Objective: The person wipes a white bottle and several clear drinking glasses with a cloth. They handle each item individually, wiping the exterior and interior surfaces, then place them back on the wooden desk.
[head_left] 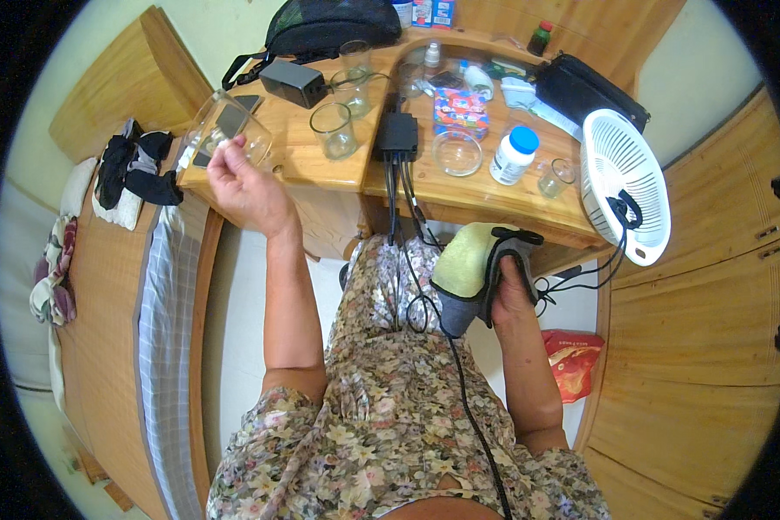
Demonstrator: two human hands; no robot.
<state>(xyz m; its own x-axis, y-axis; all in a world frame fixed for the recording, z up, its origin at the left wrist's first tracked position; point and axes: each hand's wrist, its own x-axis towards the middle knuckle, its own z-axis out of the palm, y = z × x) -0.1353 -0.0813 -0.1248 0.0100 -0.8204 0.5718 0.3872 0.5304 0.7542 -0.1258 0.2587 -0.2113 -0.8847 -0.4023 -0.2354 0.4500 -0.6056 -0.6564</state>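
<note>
At the left end of the desk, the fingers of my left hand (250,189) are pinched together at the near side of a large clear glass (253,139). The glass leans to the left, and its see-through wall makes the exact grip hard to make out. A dark phone (239,111) shows behind it. My right hand (513,295) is closed round a folded cloth (461,264), yellow on one face and grey on the other, with black edging. I hold the cloth above my lap, just off the desk's front edge.
Several clear glasses, one a drinking glass (333,132), stand near a black box (293,83). A glass dish (457,153), a blue-capped white bottle (513,156) and a small glass (555,178) sit rightward. A white basket (626,165) overhangs the right edge. Black cables (399,186) hang down.
</note>
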